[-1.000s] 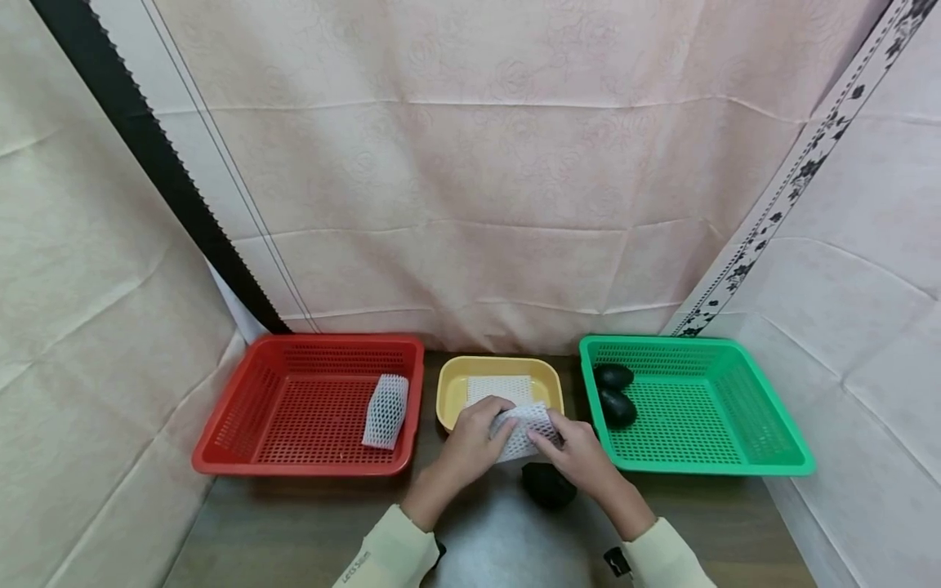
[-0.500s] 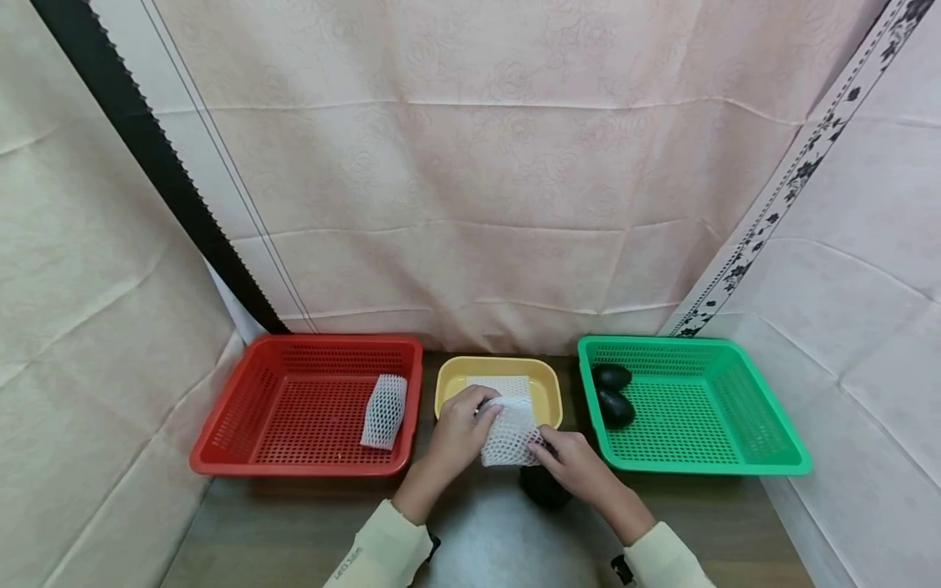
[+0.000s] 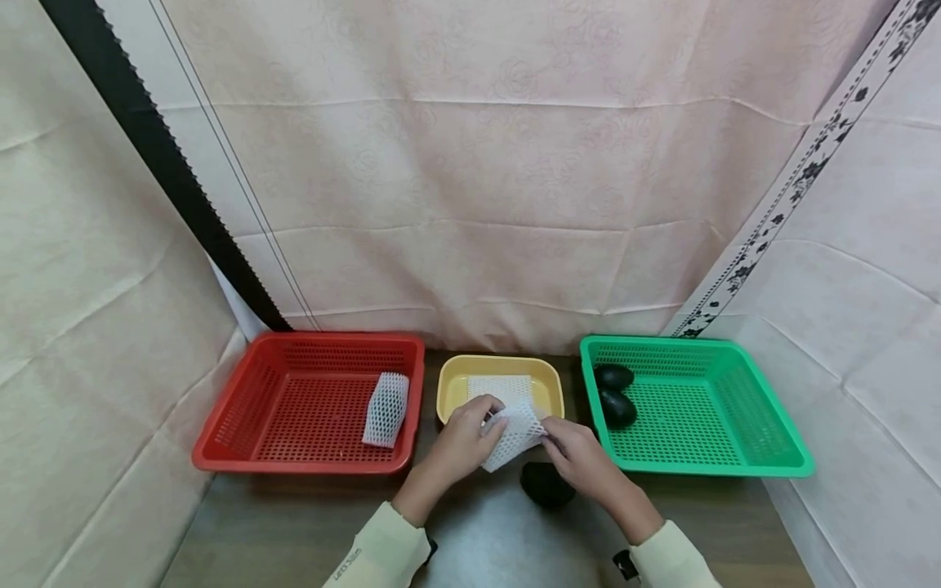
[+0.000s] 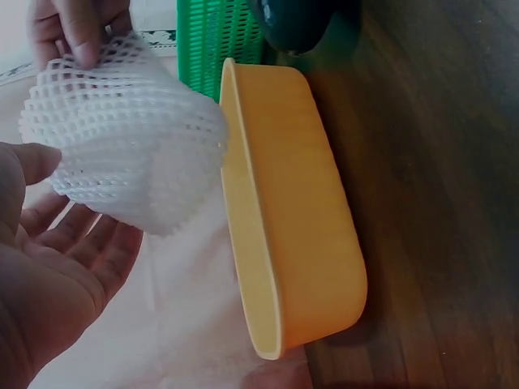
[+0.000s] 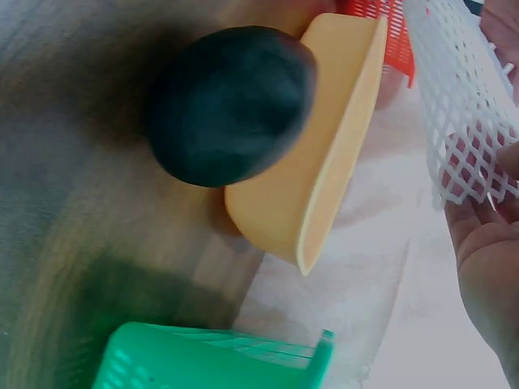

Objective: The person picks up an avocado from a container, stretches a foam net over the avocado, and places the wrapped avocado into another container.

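Observation:
A white foam net sleeve (image 3: pixel 516 436) is held between both hands in front of the yellow tray (image 3: pixel 555 392). My left hand (image 3: pixel 465 439) grips its left side, thumb in front and fingers behind in the left wrist view. On the other side my right hand (image 3: pixel 579 456) pinches the sleeve's edge between thumb and fingers. Seen from the right wrist, the mesh (image 5: pixel 466 121) spreads open near those fingers. A dark oval fruit, avocado-like (image 3: pixel 547 485), lies on the table just below the right hand. More white foam netting (image 3: pixel 500 385) lies in the yellow tray, partly covered by the held sleeve.
To the left stands a red basket (image 3: pixel 309 469) with one netted item (image 3: pixel 385 410) at its right side. A green basket (image 3: pixel 706 469) on the right contains two dark oval fruits (image 3: pixel 617 408) along its left wall. Cloth (image 3: pixel 515 204) hangs behind and at both sides.
The sleeve tilts and shifts between the hands. My right hand first moves down along it, then slightly up and right, pulling its edge. The fruit and baskets stay put.

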`<state>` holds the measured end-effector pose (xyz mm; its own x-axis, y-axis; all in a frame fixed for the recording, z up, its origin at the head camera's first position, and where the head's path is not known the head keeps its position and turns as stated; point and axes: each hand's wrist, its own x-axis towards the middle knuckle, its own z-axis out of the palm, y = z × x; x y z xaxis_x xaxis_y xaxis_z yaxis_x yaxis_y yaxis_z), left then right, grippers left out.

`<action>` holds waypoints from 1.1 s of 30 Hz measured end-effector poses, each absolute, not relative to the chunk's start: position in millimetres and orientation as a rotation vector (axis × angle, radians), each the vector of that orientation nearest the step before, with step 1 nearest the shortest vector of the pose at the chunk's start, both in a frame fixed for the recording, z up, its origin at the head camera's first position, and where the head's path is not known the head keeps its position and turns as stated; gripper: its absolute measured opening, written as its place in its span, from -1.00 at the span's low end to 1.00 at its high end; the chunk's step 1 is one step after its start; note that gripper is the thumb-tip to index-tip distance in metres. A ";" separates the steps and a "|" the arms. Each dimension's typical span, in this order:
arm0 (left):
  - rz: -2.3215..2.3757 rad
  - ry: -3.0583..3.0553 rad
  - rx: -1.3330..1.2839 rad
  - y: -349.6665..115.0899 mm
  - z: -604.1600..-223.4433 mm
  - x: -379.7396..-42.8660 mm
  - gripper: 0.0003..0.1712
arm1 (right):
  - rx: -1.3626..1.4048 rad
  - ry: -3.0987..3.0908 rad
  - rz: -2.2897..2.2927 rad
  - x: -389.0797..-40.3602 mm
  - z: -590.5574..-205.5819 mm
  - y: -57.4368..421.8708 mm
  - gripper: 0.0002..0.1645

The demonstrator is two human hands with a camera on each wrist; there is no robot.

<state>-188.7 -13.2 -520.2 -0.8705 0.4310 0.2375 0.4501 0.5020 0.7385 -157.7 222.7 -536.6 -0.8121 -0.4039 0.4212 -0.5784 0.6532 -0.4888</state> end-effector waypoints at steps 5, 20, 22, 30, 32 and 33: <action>-1.413 -2.708 -0.889 -14.4 -524.9 -189.2 -0.74 | 0.855 -2.546 0.918 -157.8 -528.3 222.7 -0.77; -1.669 -2.981 -0.956 -7.9 -532.6 -196.9 -0.18 | 0.927 -2.493 0.961 -154.5 -525.3 221.1 -0.71; -1.679 -2.984 -0.948 -6.3 -535.3 -196.5 -0.20 | 0.917 -2.494 0.949 -153.8 -526.8 220.7 -0.69; -1.517 -2.926 -0.861 -4.6 -540.1 -193.8 -0.19 | 0.766 -2.466 0.904 -147.6 -538.1 222.8 -0.59; -1.460 -2.916 -0.843 -5.7 -541.4 -193.7 -0.17 | 0.707 -2.457 0.940 -144.6 -542.0 224.4 -0.52; -1.437 -2.912 -0.830 -6.2 -541.8 -193.7 -0.16 | 0.684 -2.449 0.962 -143.1 -544.1 225.1 -0.48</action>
